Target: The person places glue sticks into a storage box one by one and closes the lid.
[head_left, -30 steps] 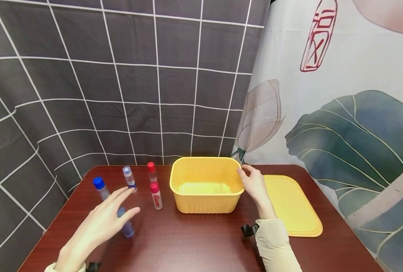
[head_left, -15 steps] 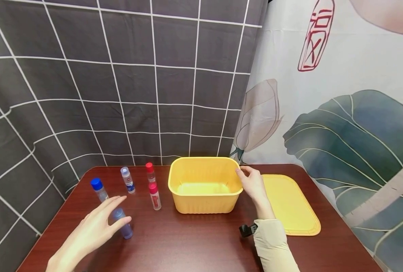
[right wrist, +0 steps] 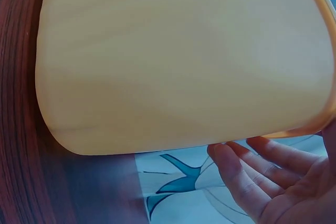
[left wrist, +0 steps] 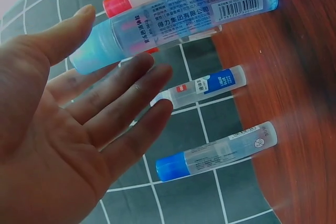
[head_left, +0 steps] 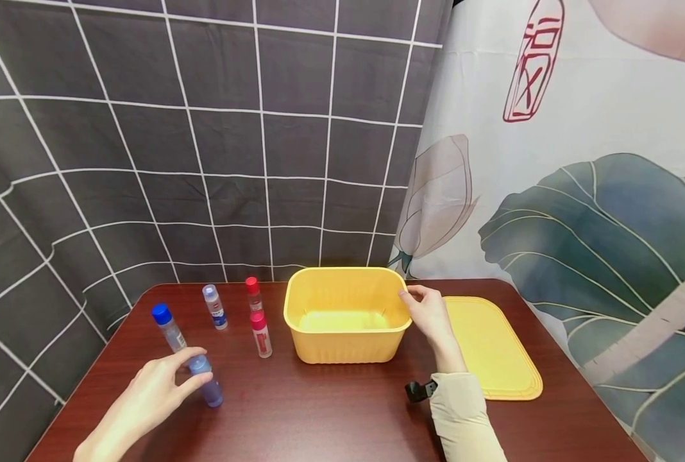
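In the head view, my left hand [head_left: 146, 394] is around the top of a blue-tinted liquid glue bottle [head_left: 211, 391], thumb and fingers on either side of its cap. The left wrist view shows my thumb right at the light-blue cap, while the other fingers spread loosely behind the bottle. My right hand [head_left: 430, 316] holds the right rim of an open yellow bin [head_left: 348, 346], its thumb over the edge. The right wrist view has several fingertips [right wrist: 228, 161] against the outside of the bin wall.
Behind the left hand stand a dark-blue-capped glue bottle [head_left: 170, 330], a clear-capped one [head_left: 215, 309] and two red-capped ones, the nearer [head_left: 262, 337] in front of the farther [head_left: 254, 295]. A yellow lid [head_left: 487, 346] lies right of the bin on the brown table [head_left: 319, 417].
My left hand has drawn back toward the near blue glue bottle, and its thumb and fingers have closed in around the cap. The right hand has stayed at the bin rim.
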`<state>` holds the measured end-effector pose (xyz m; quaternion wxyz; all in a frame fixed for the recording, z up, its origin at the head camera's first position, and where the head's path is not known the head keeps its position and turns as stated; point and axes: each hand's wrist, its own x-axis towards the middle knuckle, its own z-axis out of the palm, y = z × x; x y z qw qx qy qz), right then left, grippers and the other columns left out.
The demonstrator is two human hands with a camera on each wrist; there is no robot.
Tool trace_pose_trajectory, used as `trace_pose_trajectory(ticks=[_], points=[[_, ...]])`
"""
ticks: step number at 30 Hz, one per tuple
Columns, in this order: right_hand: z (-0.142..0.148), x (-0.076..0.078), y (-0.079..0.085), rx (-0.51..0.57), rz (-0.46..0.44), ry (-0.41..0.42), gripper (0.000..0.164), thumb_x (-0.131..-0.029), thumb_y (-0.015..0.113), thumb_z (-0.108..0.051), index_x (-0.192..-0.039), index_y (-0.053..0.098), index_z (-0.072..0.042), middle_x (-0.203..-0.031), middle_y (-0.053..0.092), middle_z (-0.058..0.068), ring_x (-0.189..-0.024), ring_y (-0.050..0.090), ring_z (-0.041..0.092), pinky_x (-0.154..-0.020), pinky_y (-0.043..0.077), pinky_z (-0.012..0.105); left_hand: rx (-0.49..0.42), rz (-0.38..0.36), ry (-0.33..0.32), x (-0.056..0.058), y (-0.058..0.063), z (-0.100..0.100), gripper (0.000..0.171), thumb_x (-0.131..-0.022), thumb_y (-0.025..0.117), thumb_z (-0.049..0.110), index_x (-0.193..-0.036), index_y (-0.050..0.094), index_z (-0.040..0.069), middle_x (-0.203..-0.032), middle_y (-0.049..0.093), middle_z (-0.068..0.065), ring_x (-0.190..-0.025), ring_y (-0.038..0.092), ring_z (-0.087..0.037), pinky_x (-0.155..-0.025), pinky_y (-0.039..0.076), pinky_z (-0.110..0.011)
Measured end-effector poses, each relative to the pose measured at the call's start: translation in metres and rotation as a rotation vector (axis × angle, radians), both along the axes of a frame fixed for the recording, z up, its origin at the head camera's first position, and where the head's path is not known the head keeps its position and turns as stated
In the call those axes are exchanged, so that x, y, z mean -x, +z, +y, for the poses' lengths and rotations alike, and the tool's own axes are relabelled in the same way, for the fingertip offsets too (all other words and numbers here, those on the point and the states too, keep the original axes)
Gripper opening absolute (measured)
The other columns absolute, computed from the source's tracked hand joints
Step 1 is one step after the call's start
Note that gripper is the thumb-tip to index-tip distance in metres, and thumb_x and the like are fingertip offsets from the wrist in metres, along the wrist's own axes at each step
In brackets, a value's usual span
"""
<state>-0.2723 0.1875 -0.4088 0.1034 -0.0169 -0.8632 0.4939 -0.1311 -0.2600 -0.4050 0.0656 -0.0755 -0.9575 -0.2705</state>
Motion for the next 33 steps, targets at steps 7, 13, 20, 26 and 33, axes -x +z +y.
trace_pose_trajectory(ticks=[7,13,20,26,33], points=[[0.0,0.0,-0.001,0.005,-0.005,0.002,0.033,-0.095,0.064,-0.02,-0.115,0.067,0.006,-0.096,0.069,0.018,-0.08,0.065,0.025,-0.07,0.055,0.031,-0.018,-0.01,0.002,0.0,-0.001,-0.002,0.041,-0.084,0.076,0.036,-0.113,0.066,0.009,-0.087,0.067,0.003,-0.071,0.058,-0.01,-0.063,0.051,-0.029],[0.0,0.0,-0.001,0.011,-0.01,0.003,0.033,-0.095,0.063,-0.021,-0.115,0.067,0.006,-0.098,0.069,0.018,-0.082,0.065,0.025,-0.072,0.055,0.032,-0.028,0.004,-0.008,0.001,0.0,-0.003,0.038,-0.083,0.078,0.033,-0.109,0.067,0.008,-0.083,0.067,0.004,-0.07,0.06,-0.009,-0.063,0.052,-0.027],[-0.002,0.001,-0.001,0.012,-0.009,-0.005,0.033,-0.096,0.063,-0.021,-0.116,0.067,0.005,-0.098,0.069,0.018,-0.082,0.065,0.025,-0.074,0.056,0.034,-0.003,0.057,-0.018,0.002,0.004,-0.002,0.035,-0.082,0.079,0.034,-0.103,0.067,0.01,-0.077,0.065,0.01,-0.067,0.059,-0.006,-0.062,0.052,-0.027],[-0.002,0.002,-0.002,0.029,-0.031,-0.004,0.034,-0.096,0.063,-0.021,-0.118,0.066,0.004,-0.102,0.069,0.018,-0.086,0.066,0.026,-0.077,0.056,0.036,0.022,0.088,-0.012,0.005,0.016,-0.002,0.036,-0.082,0.079,0.035,-0.103,0.068,0.008,-0.077,0.066,0.008,-0.069,0.062,-0.009,-0.062,0.052,-0.029],[-0.001,0.002,-0.001,0.046,-0.016,-0.008,0.032,-0.095,0.064,-0.02,-0.116,0.067,0.005,-0.099,0.069,0.019,-0.089,0.066,0.034,-0.075,0.056,0.034,0.04,0.168,-0.041,0.014,0.042,0.005,0.036,-0.081,0.081,0.032,-0.103,0.067,0.008,-0.077,0.066,0.007,-0.069,0.063,-0.012,-0.061,0.052,-0.03]])
